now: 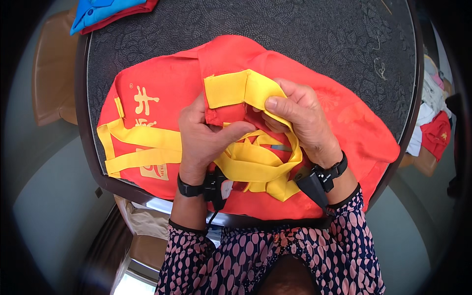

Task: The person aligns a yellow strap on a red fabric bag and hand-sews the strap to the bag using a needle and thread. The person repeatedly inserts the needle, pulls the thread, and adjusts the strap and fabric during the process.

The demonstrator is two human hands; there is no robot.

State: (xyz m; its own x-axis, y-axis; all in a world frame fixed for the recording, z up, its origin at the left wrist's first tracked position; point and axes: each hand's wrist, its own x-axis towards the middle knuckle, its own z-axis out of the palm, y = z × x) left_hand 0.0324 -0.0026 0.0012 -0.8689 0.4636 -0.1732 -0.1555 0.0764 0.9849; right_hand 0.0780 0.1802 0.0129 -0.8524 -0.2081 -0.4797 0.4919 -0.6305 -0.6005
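A red cloth apron (169, 81) with yellow printing is spread in front of me. My right hand (298, 110) pinches a yellow fabric strap (225, 90) between thumb and fingers. One end of that strap lies flat against the apron's red edge, with a crease partway along. My left hand (210, 134) has its fingers behind this red edge and its thumb in front. More yellow strap (258, 162) loops loosely below and between my hands. At the left, a yellow band (147, 136) runs across the apron and passes behind my left wrist.
Beneath the apron is a dark patterned tablecloth (317, 33) on a dark-rimmed table. Folded blue and red garments (110, 14) lie at the far left. Brown chairs (55, 66) stand around, one at the right bearing clothes (435, 129). Loose thread (379, 70) lies on the cloth.
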